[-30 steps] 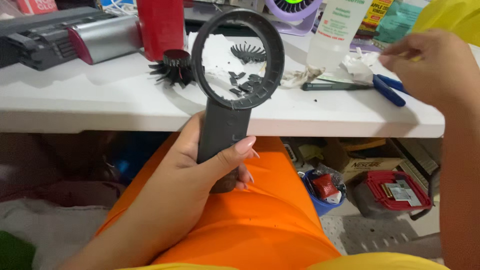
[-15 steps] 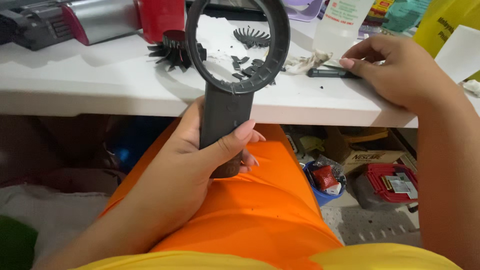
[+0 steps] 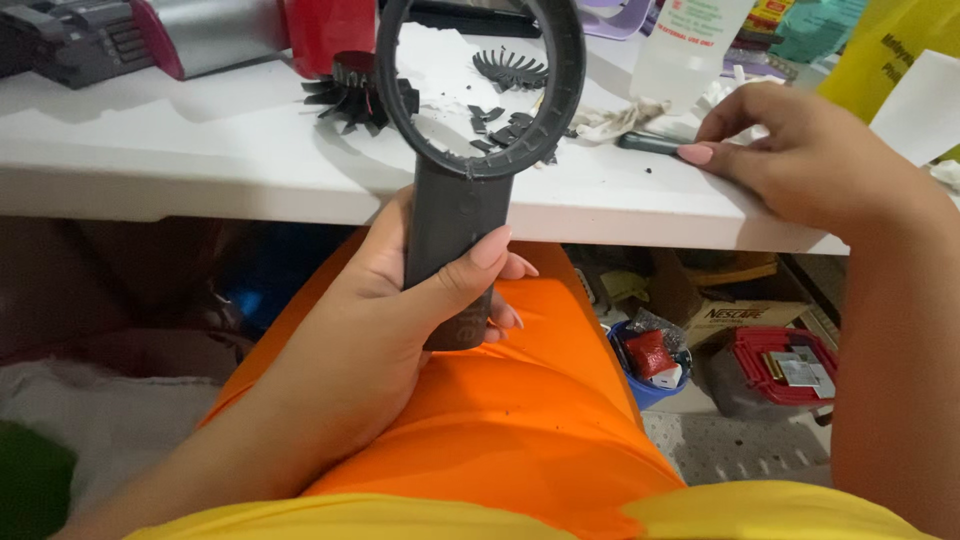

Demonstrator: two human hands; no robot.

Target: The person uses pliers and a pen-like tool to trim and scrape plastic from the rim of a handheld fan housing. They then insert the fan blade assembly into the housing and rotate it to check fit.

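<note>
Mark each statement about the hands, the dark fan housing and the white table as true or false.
1. The left hand grips the dark fan housing by its handle. True.
2. The housing's ring holds a fan blade. False: the ring is empty; a black fan blade lies on the white table.
3. The right hand rests on the table, fingers beside a dark slim tool. True.
4. The right hand holds the clear bottle. False: the bottle stands untouched.
5. Broken black bits lie on the table. True.
</note>
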